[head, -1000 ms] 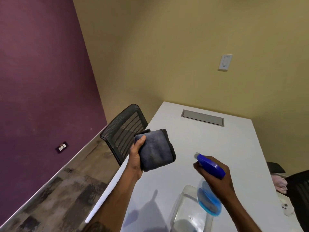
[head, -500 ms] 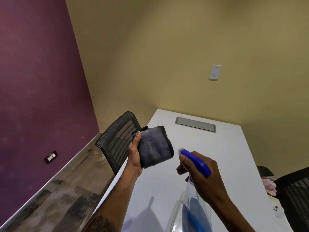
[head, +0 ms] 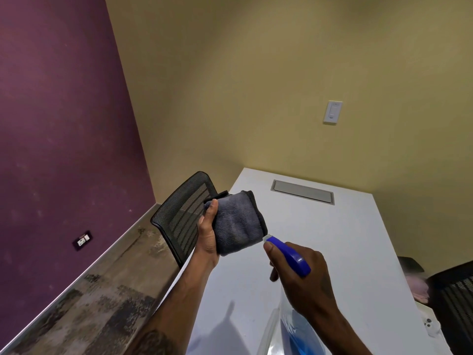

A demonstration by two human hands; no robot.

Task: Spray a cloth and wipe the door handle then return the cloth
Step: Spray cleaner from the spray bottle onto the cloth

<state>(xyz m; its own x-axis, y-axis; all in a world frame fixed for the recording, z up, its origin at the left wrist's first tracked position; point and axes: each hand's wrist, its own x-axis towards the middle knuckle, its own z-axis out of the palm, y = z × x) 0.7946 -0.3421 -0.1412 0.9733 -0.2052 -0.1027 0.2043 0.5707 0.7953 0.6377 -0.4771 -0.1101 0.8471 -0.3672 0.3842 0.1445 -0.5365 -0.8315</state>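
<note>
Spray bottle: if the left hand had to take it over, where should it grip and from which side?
Judging by its pose, grip the clear neck just below the blue spray head, coming from the left, since the right hand wraps the right side and the nozzle faces the cloth.

- white table [head: 345,252] is showing a wide bare top beyond the hands; open passage is running from its middle out to its far edge
- grey hatch [head: 302,192] is lying flush in the table near the far edge, not blocking anything
- left hand [head: 208,238] with folded grey cloth [head: 236,224] is occupying the air over the table's left edge
- right hand [head: 304,278] with spray bottle [head: 289,257] is filling the table's near middle; nozzle is sitting just beside the cloth, gap very narrow
- black mesh chair [head: 183,216] is standing against the table's left side, closing that approach
- second dark chair [head: 453,306] is crowding the table's right near corner
</note>
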